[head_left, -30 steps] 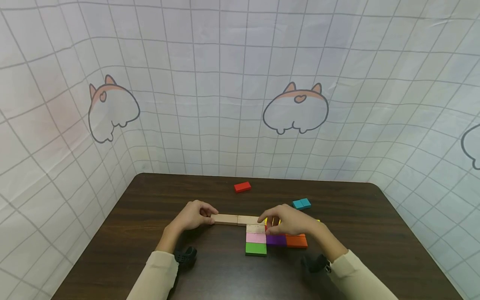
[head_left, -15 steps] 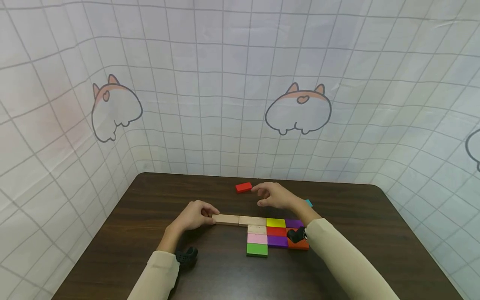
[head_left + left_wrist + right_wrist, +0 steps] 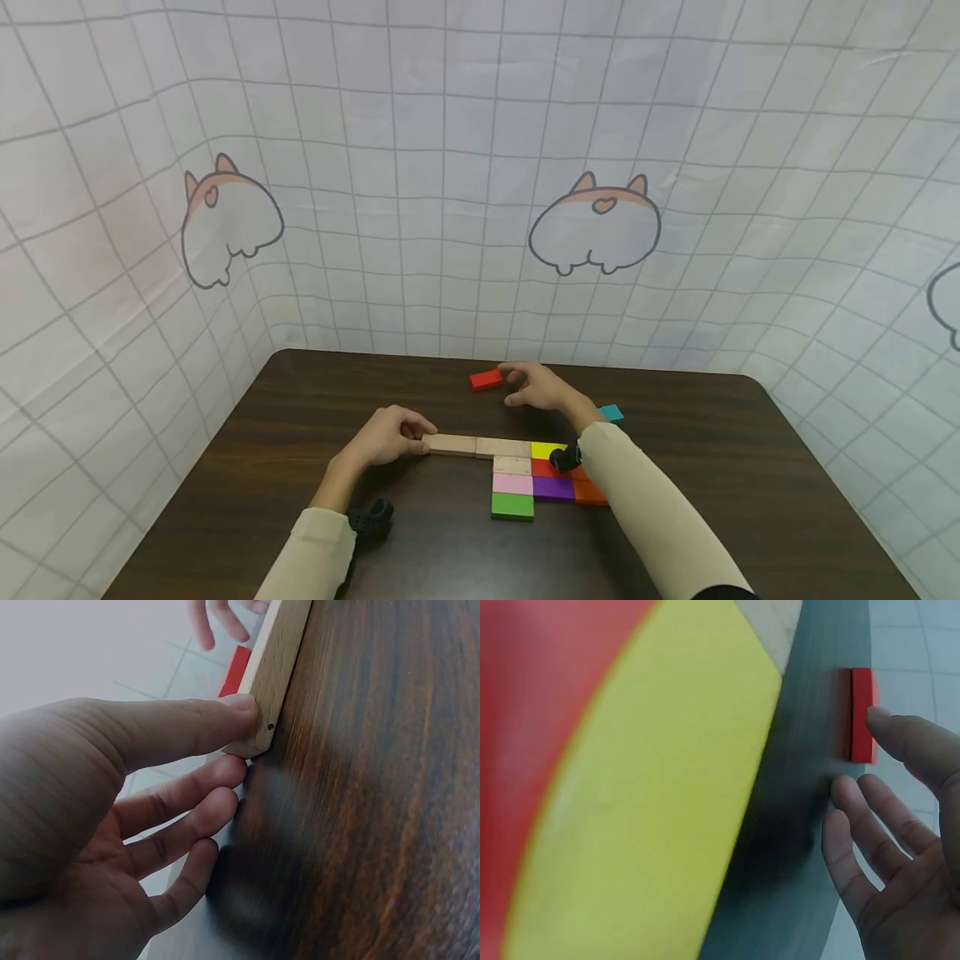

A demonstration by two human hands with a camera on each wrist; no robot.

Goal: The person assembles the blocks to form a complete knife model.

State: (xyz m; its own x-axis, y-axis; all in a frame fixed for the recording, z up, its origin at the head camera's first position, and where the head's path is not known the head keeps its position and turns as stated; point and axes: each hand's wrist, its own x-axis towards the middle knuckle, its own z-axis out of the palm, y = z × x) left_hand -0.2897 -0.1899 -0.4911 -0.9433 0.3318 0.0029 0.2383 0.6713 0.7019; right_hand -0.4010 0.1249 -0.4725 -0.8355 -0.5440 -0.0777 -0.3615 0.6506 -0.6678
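Observation:
My left hand (image 3: 386, 435) pinches the left end of a plain wooden block (image 3: 452, 444). In the left wrist view the thumb lies on that block (image 3: 274, 671) and the other fingertips rest low by the table; the index finger is hidden. A second wooden block (image 3: 502, 448) continues the line to the right, ending at a yellow block (image 3: 547, 450). My right hand (image 3: 538, 387) reaches over the far side of the table beside a loose red block (image 3: 486, 380), its fingers loosely bent around nothing. In the right wrist view the thumb overlaps the red block (image 3: 861, 712); contact is unclear.
Flat blocks lie edge to edge below the yellow one: pale wood (image 3: 512, 465), pink (image 3: 513, 483), green (image 3: 512, 506), purple (image 3: 553, 489) and orange (image 3: 590, 492). My right sleeve covers part of them. Blue blocks (image 3: 612, 413) sit behind the right forearm. A grid-patterned curtain surrounds the dark table (image 3: 315, 383).
My right hand has left the joined blocks and moved to the far side of the table, up to the loose red block. The left hand has stayed at the wooden block's end.

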